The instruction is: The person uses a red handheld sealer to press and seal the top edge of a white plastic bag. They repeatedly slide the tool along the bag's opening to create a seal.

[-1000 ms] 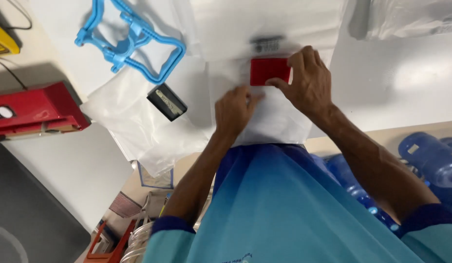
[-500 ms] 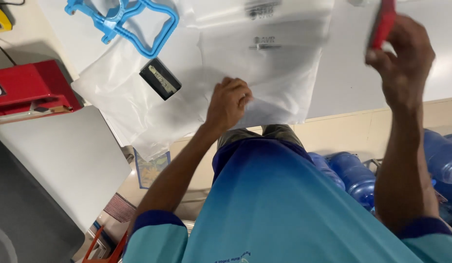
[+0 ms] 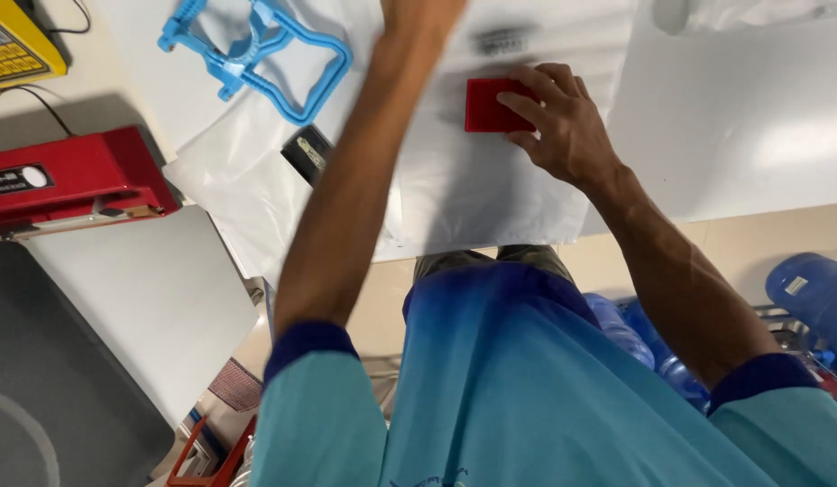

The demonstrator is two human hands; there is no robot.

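Observation:
A white plastic bag lies flat on the white table in front of me. My right hand presses a small red rectangular block onto the bag, fingers on its right edge. My left arm reaches far forward across the bag; my left hand is cut off by the top edge of the view, so its fingers are hidden. A small black block lies on the bags just left of my left forearm.
A blue plastic frame lies at the back left. A red machine sits at the left with a yellow device behind it. Blue water bottles lie below the table at right. A grey panel is at left.
My right hand, raised high with the red block half a second ago, has come down and set it on the bag. My left hand has moved from the bag's near part forward out of view.

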